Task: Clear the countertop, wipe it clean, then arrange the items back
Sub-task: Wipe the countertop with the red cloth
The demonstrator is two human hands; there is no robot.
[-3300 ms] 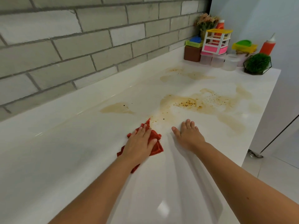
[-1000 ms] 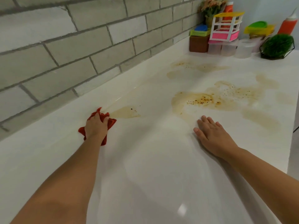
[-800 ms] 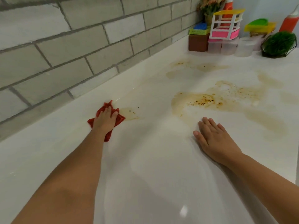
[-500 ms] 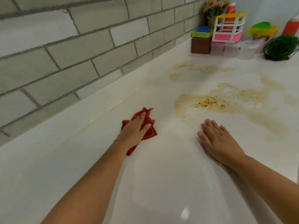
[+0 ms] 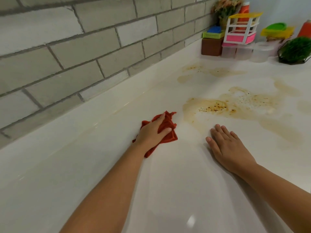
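Rightward, toward the stain [image 5: 218, 107], the cloth [image 5: 168, 122] is now swept under the flat left hand [image 5: 152, 132]; the right hand [image 5: 225, 145] is spread flat on the bench [image 5: 168, 190]. Smearing is risked if the cloth is soaked.

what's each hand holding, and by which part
Left hand presses flat on the middle of the red cloth, no grip. Right hand holds nothing, flat on the countertop.

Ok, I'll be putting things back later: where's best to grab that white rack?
Close a grip on one front upright of the white rack, coming from the open countertop side. The bare frame bars look easy to wrap, and flowers and an orange bottle crowd behind it.
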